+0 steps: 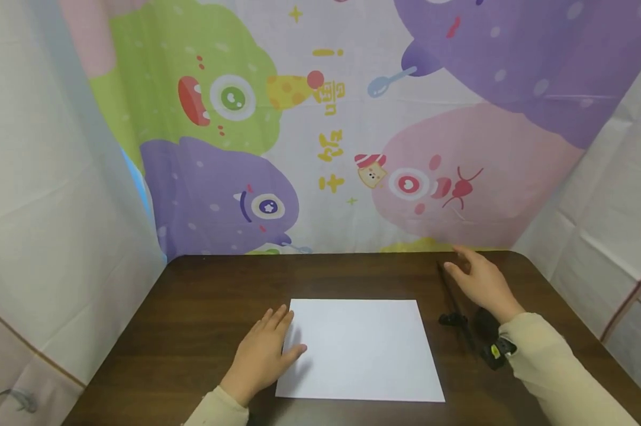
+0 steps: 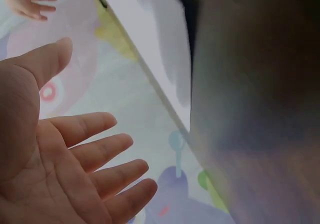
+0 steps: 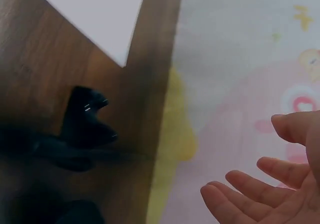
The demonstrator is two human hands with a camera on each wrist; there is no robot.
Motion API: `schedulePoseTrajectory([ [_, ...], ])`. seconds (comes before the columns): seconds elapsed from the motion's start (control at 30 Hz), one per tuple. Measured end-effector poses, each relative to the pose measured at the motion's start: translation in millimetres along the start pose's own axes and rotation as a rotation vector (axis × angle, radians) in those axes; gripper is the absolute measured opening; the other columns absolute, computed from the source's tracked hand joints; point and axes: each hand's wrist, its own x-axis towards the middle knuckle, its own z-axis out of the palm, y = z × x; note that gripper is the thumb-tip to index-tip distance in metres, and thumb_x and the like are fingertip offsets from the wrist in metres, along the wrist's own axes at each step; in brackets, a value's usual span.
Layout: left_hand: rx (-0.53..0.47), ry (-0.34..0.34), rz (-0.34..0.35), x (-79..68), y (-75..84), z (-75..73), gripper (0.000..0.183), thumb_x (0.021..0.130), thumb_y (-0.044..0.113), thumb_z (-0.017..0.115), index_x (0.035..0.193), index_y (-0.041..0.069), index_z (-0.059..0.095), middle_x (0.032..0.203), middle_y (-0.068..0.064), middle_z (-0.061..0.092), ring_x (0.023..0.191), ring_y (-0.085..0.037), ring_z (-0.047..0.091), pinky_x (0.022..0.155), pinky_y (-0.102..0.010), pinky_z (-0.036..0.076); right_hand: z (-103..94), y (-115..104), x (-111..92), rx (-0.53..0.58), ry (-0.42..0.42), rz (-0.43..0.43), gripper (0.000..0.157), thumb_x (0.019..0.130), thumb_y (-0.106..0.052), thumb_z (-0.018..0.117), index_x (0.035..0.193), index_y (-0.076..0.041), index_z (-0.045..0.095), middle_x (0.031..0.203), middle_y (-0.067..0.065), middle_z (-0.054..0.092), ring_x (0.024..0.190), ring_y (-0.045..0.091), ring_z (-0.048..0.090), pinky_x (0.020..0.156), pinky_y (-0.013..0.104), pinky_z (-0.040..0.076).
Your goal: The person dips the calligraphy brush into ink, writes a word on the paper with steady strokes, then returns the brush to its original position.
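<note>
A white sheet of paper (image 1: 360,349) lies flat on the dark wooden table. My left hand (image 1: 264,349) is over its left edge, fingers extended and thumb apart, casting a shadow on the sheet. In the left wrist view the palm of that left hand (image 2: 65,164) faces the camera and holds nothing. My right hand (image 1: 482,281) hovers near the table's far right, with nothing in its relaxed fingers. Below it lies a black object (image 1: 456,320) with a long thin rod and a short crosspiece; the right wrist view shows its glossy hooked part (image 3: 85,116). My wrist hides some of it.
Beside my right cuff is a dark rounded item with a yellow-green patch (image 1: 495,352). A printed cartoon curtain (image 1: 331,225) hangs at the table's back edge, and pale cloth (image 1: 48,177) hangs at the sides. Bare wood (image 1: 192,331) shows left of my left hand.
</note>
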Motion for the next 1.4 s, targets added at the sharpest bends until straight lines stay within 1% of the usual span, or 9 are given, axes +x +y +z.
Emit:
schedulePoseTrajectory([
  [0.17,-0.052,-0.099,0.074,-8.6,1.8,6.7,0.075,0.087,0.053,0.066,0.140,0.003,0.051,0.151,-0.019,0.044,0.140,-0.042,0.040,0.113,-0.053,0.037,8.5,16.7,7.8,-0.005,-0.073,0.062,0.063,0.101,-0.035,0.052,0.143,0.010,0.037,0.136,0.037,0.049,0.118,0.053,0.053,0.092,0.064,0.047],
  [0.33,-0.048,-0.192,0.142,-18.1,6.5,11.0,0.079,0.084,0.053,0.069,0.141,0.001,0.050,0.152,-0.021,0.042,0.140,-0.042,0.040,0.109,-0.055,0.040,21.2,26.3,10.9,-0.016,-0.120,0.087,0.060,0.099,-0.028,0.054,0.141,0.012,0.039,0.130,0.039,0.053,0.116,0.054,0.055,0.091,0.063,0.048],
  [0.5,-0.035,-0.239,0.182,-25.9,10.3,13.6,0.083,0.081,0.054,0.071,0.141,0.001,0.050,0.151,-0.022,0.042,0.138,-0.042,0.042,0.105,-0.056,0.044,28.9,32.4,12.7,-0.004,-0.165,0.112,0.060,0.098,-0.027,0.056,0.139,0.014,0.041,0.126,0.037,0.056,0.114,0.052,0.056,0.090,0.061,0.048],
  [0.6,-0.021,-0.271,0.203,-30.9,12.0,13.2,0.084,0.081,0.055,0.071,0.141,0.001,0.049,0.151,-0.022,0.042,0.138,-0.042,0.042,0.107,-0.054,0.043,33.3,36.1,13.1,0.004,-0.201,0.138,0.060,0.098,-0.027,0.056,0.139,0.015,0.040,0.126,0.038,0.056,0.113,0.052,0.056,0.089,0.060,0.050],
  [0.7,-0.008,-0.304,0.209,-34.4,12.7,12.9,0.084,0.080,0.055,0.071,0.142,0.002,0.049,0.152,-0.021,0.042,0.139,-0.042,0.041,0.106,-0.054,0.044,38.0,39.6,14.5,0.009,-0.229,0.162,0.060,0.097,-0.025,0.057,0.139,0.015,0.039,0.127,0.038,0.054,0.114,0.053,0.055,0.089,0.060,0.050],
  [0.9,-0.004,-0.359,0.214,-36.1,12.3,13.6,0.086,0.079,0.054,0.073,0.144,0.005,0.047,0.154,-0.020,0.039,0.140,-0.043,0.039,0.104,-0.054,0.046,45.6,44.0,18.0,-0.008,-0.243,0.187,0.060,0.094,-0.020,0.059,0.137,0.017,0.040,0.127,0.038,0.054,0.114,0.053,0.055,0.090,0.059,0.050],
  [1.03,0.005,-0.376,0.209,-36.5,13.2,15.3,0.086,0.079,0.055,0.073,0.144,0.006,0.047,0.154,-0.019,0.039,0.140,-0.042,0.040,0.104,-0.053,0.046,50.0,45.9,18.6,-0.031,-0.244,0.204,0.058,0.093,-0.017,0.060,0.134,0.020,0.042,0.126,0.039,0.054,0.114,0.052,0.055,0.090,0.059,0.050],
  [1.2,0.013,-0.378,0.205,-37.7,15.5,16.2,0.086,0.078,0.054,0.074,0.143,0.005,0.048,0.154,-0.019,0.040,0.138,-0.042,0.042,0.102,-0.053,0.048,55.3,50.8,20.2,-0.065,-0.237,0.215,0.054,0.091,-0.014,0.061,0.129,0.022,0.046,0.126,0.039,0.054,0.113,0.053,0.056,0.090,0.058,0.051],
  [1.4,0.019,-0.391,0.193,-38.0,17.1,17.3,0.086,0.079,0.056,0.073,0.143,0.004,0.048,0.154,-0.019,0.039,0.138,-0.042,0.042,0.099,-0.052,0.050,58.6,57.1,20.9,-0.103,-0.231,0.213,0.049,0.089,-0.011,0.060,0.125,0.022,0.050,0.128,0.040,0.053,0.116,0.055,0.053,0.094,0.060,0.048],
])
